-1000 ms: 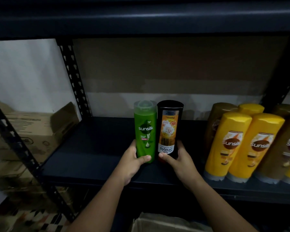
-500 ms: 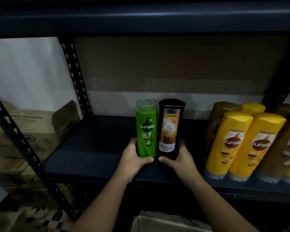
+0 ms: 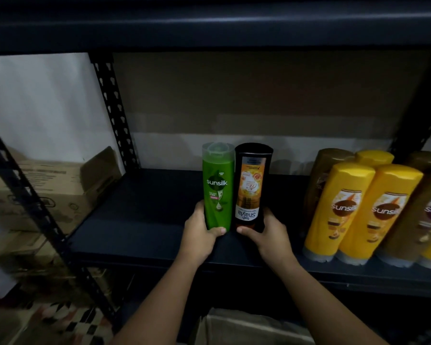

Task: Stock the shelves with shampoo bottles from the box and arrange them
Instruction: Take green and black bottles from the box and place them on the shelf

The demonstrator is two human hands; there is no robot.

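A green Sunsilk bottle [image 3: 217, 185] and a black bottle [image 3: 251, 185] with an upside-down orange label stand side by side, touching, on the dark shelf [image 3: 139, 220]. My left hand [image 3: 199, 235] grips the base of the green bottle, thumb across its front. My right hand [image 3: 269, 235] grips the base of the black one in the same way. To the right stand several yellow Sunsilk bottles [image 3: 339, 210] with brown ones [image 3: 321, 175] behind them. The top of a cardboard box [image 3: 249, 327] shows below, between my forearms.
The shelf above [image 3: 209, 28] hangs low over the bottles. A perforated black upright [image 3: 115, 110] marks the back left corner and another slants at the front left [image 3: 35, 207]. Cardboard boxes [image 3: 60, 185] sit beyond the rack on the left. A patterned floor [image 3: 67, 319] lies below.
Both hands and the two bottles have shifted slightly up and back on the shelf together. The grips are unchanged.
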